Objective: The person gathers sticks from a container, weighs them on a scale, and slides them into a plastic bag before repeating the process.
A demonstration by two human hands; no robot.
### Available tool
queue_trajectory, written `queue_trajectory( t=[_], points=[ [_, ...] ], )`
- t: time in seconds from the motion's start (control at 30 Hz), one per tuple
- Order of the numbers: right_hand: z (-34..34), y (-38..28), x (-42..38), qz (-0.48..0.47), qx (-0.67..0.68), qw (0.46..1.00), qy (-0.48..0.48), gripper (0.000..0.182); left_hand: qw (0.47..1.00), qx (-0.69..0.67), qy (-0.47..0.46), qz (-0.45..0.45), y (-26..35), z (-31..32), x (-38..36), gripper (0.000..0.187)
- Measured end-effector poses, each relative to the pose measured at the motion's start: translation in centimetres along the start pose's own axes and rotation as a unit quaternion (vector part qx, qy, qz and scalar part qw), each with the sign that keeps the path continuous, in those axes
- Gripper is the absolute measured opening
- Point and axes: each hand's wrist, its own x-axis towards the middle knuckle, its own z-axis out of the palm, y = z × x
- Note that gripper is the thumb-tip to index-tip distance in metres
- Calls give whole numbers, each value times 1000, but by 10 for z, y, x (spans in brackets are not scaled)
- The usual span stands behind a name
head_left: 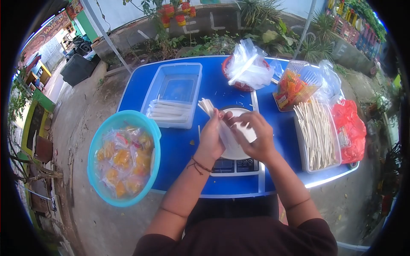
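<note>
My left hand (211, 138) is closed around a small bundle of thin wooden sticks (206, 106), whose tips stick out above the fingers. A clear plastic bag (230, 144) hangs from the same grip, slanting down to the right. My right hand (262, 135) is at the bag's other side, its fingers bent and the thumb against the plastic; the exact pinch is partly hidden. Below both hands stands a digital kitchen scale (235, 167) with a white round plate (250, 114) on top.
Left: turquoise basin (156, 128) of bagged orange food, clear tub (194, 77) with white wrapped bundles. Back: red basket (226, 68) of plastic bags. Right: container of loose sticks (315, 136), clear bin of orange packets (291, 88), red plastic bag (350, 128). Blue table (179, 168) underneath.
</note>
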Motion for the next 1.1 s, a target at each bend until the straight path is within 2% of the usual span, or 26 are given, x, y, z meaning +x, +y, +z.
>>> queue_trajectory(
  t=[0.03,0.07,0.17,0.4,0.53,0.6,0.7,0.83,0.9,0.97,1.03,1.07,1.1],
  points=[
    [1,0,-4,24,13,999,-47,37,999,0,46,-2,1,7,-3,31],
    [5,-3,-3,-2,15,1000,-22,35,999,8,45,-14,0,0,0,30],
    [18,-7,-9,25,48,999,4,31,998,-2,13,-60,0,6,-7,32],
    [18,-6,-18,48,30,998,6,21,994,-4,-26,-106,-3,4,-6,31],
    [18,2,-20,96,44,994,43,20,989,-9,-2,-148,-8,8,-12,30],
    [15,4,-20,126,74,989,38,23,992,12,-6,-127,-14,2,-10,29],
    [6,0,-12,30,-58,998,2,23,995,40,3,-95,-13,3,-9,26],
    [-9,-6,-6,25,-120,992,-34,22,997,41,-16,-71,-4,7,-9,25],
    [-13,-2,-2,15,-73,996,-58,21,996,43,-8,-80,-4,6,-10,25],
    [-15,-2,-3,35,-45,998,-12,19,994,70,-10,-85,-2,3,-10,25],
    [-12,6,-7,108,64,992,-19,17,991,88,1,-101,-2,9,-12,27],
    [-8,8,-6,32,47,998,10,12,989,101,2,-107,-4,7,-10,28],
    [-6,8,-7,70,53,996,3,12,987,114,4,-113,-5,5,-9,29]
  ],
)
